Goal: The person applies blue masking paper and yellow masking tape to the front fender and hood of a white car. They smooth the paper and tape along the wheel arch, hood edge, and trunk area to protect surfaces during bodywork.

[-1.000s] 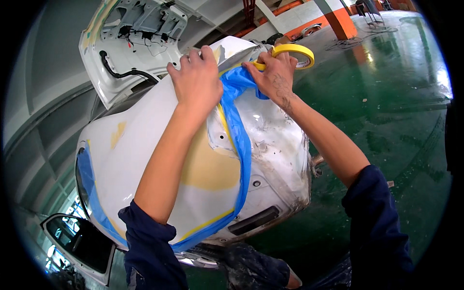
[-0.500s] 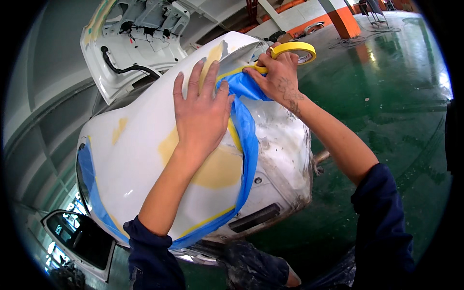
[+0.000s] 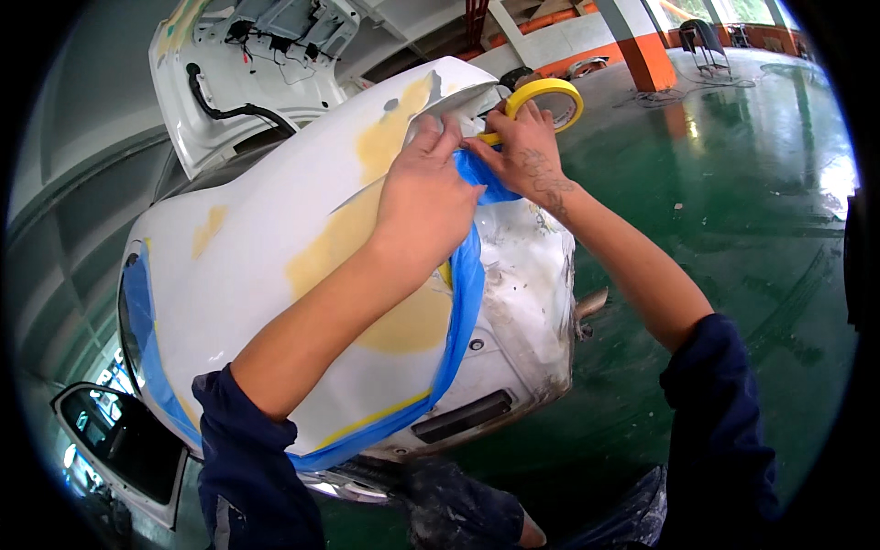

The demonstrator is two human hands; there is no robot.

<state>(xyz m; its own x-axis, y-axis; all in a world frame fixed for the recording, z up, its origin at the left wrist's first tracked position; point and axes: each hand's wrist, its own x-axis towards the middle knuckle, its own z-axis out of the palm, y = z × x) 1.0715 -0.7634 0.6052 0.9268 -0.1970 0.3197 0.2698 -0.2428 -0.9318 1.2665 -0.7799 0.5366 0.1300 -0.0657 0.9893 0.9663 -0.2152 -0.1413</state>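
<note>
A white car body panel (image 3: 257, 247) with tan filler patches lies under my left arm. Blue masking film (image 3: 466, 293) edged with yellow tape (image 3: 376, 419) runs along its curved border. My right hand (image 3: 524, 151) grips a roll of yellow masking tape (image 3: 575, 108) near the panel's far corner, its thumb and fingers close to the tape's leading end. Beside it, my left hand (image 3: 426, 197) rests on the panel edge by the blue film, fingers bent downward and thumb held apart. Its fingertips are partly hidden, and I see nothing gripped in it.
A raised white panel (image 3: 247, 128) with a black hose stands at the back left. Bare, dirty bodywork (image 3: 522, 275) lies right of the film. An open car door (image 3: 119, 449) is at lower left. An orange-and-white pillar (image 3: 642, 55) rises from the green floor (image 3: 715, 238).
My left hand has moved right and toward the far edge, from spread fingers on the panel to bent fingers beside my right hand. The view has shifted slightly; the right hand still holds the roll.
</note>
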